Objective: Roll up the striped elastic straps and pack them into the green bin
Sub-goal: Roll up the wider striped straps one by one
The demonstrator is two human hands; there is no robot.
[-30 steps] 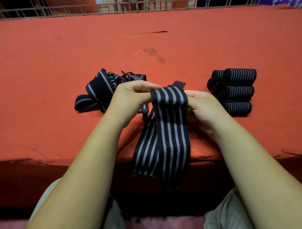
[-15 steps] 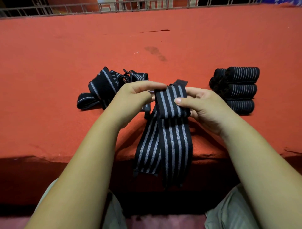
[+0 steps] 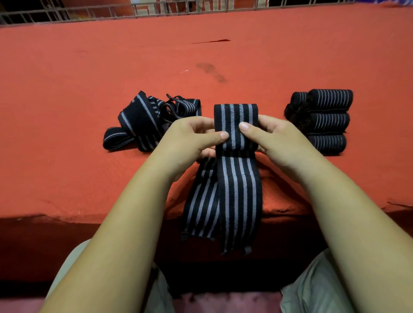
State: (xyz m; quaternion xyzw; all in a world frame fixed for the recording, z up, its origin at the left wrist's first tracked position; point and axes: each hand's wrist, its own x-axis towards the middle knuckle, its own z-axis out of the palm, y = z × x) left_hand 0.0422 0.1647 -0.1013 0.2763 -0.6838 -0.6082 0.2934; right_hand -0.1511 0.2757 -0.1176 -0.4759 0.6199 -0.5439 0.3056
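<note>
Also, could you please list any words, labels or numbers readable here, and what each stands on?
No text can be read.
The held strap, the loose straps and the rolled straps show only stripes, no label.
The red table cover is unprinted.
Shapes behind the rail at the top are too blurred to read.

Red felt cover (image 3: 67, 100) right across the tabletop. Toward the far edge, a touch right of centre, a thin dark slit (image 3: 211, 41) in the felt. Just nearer than that, a smudgy dark stain (image 3: 210, 70), with a tiny white fleck (image 3: 184, 71) to its left. Along the far edge, a grey wire rail (image 3: 89, 12), end to end. In the far right corner, a scrap of blue patterned cloth (image 3: 397, 2). At the near edge, felt rumpled and uneven, with a small tear (image 3: 400, 204) near the right end. Below that edge, deep shadow, then a strip of pinkish fabric (image 3: 223, 301).
</note>
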